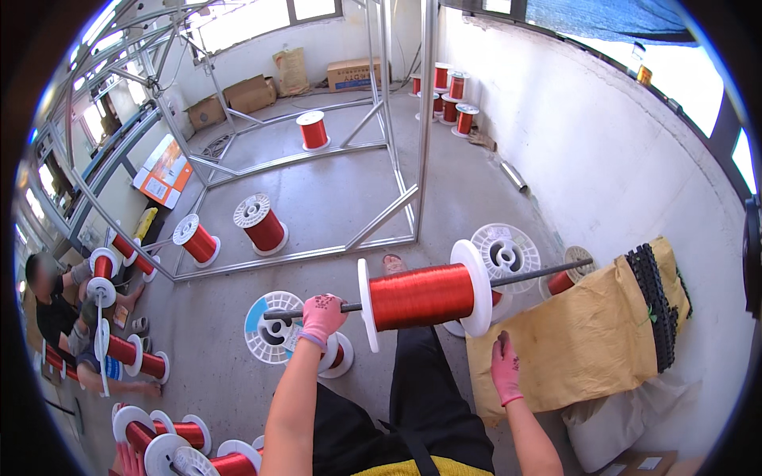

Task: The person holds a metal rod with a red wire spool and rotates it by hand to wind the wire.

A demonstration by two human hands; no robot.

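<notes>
My left hand (323,316), in a pink glove, is closed around the left part of a dark rod (540,272). The rod runs through a large spool of red wire (421,297) with white flanges, held level in front of my legs. My right hand (506,369), also gloved in pink, is off the rod, below and right of the spool. Its fingers stretch upward beside a yellow woven sack (571,333), and nothing shows in them. Under the rod stand a spool with a blue-marked white flange (274,328) on the left and another white-flanged spool (506,247) on the right.
A metal frame (302,258) stands ahead, with red wire spools (262,224) in and around it. More spools (450,99) stand by the far wall, others (190,432) at lower left. On the left another person (59,297) sits among spools. A metal tube (513,176) lies by the right wall.
</notes>
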